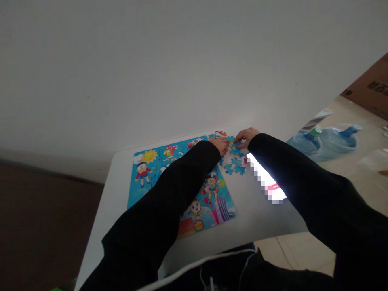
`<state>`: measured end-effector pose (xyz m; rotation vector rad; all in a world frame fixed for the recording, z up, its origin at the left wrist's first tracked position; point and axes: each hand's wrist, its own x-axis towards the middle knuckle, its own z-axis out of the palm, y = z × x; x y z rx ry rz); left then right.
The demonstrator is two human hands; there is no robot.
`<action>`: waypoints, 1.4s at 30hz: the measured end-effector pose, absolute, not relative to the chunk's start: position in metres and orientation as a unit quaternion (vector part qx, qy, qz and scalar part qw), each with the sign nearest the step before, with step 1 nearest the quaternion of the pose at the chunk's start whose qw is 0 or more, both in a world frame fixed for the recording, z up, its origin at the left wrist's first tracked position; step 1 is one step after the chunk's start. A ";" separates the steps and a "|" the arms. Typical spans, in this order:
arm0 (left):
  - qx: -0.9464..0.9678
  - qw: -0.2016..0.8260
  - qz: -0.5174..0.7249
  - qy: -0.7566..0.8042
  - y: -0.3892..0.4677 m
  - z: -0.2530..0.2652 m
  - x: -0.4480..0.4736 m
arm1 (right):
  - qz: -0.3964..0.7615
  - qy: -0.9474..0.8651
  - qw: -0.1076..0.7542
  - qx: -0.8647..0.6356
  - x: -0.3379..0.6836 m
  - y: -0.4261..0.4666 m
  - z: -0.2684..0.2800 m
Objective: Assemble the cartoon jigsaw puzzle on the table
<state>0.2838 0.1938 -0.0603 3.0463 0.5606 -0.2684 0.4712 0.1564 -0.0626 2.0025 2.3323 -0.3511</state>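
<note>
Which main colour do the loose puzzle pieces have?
The loose pieces are mostly blue; head view.

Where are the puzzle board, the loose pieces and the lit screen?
Puzzle board (212, 204): head view, lower right part of its printed face.
Loose pieces (235, 167): head view, a blue piece in the pile.
Lit screen (269, 179): head view, its bright white face.

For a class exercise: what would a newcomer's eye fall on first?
Probably the glowing white screen beside the right black sleeve. Next, the blue cartoon-printed board under the left black sleeve. Near its far right corner, the left hand and right hand are at loose blue jigsaw pieces.
</note>
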 end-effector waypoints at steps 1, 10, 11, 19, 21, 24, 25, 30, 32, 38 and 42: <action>0.980 0.017 -0.082 0.181 0.194 -0.061 0.284 | -0.110 0.756 0.030 0.644 0.471 0.157 -0.062; 0.981 0.028 -0.080 0.177 0.199 -0.065 0.289 | -0.113 0.786 -0.019 0.608 0.479 0.160 -0.071; 0.980 0.029 -0.080 0.178 0.199 -0.065 0.289 | -0.121 0.785 -0.028 0.607 0.479 0.160 -0.072; 0.981 0.032 -0.053 0.184 0.203 -0.068 0.288 | -0.142 0.727 -0.066 0.669 0.480 0.156 -0.063; 0.982 0.034 -0.043 0.179 0.204 -0.067 0.289 | -0.136 0.729 -0.051 0.669 0.480 0.157 -0.059; 0.983 0.035 -0.032 0.175 0.205 -0.063 0.289 | -0.137 0.746 -0.015 0.652 0.476 0.161 -0.055; 0.983 0.034 -0.029 0.176 0.206 -0.062 0.288 | -0.144 0.750 -0.006 0.646 0.474 0.163 -0.055; 0.983 0.038 0.004 0.179 0.213 -0.058 0.277 | -0.167 0.764 -0.002 0.624 0.469 0.171 -0.056; 0.982 0.044 0.026 0.180 0.216 -0.056 0.270 | -0.162 0.768 -0.010 0.619 0.469 0.170 -0.057; 0.972 0.062 0.091 0.209 0.220 -0.050 0.253 | -0.157 0.761 -0.039 0.628 0.466 0.163 -0.054; 0.960 0.089 0.113 0.241 0.222 -0.049 0.246 | -0.162 0.760 -0.049 0.628 0.463 0.160 -0.051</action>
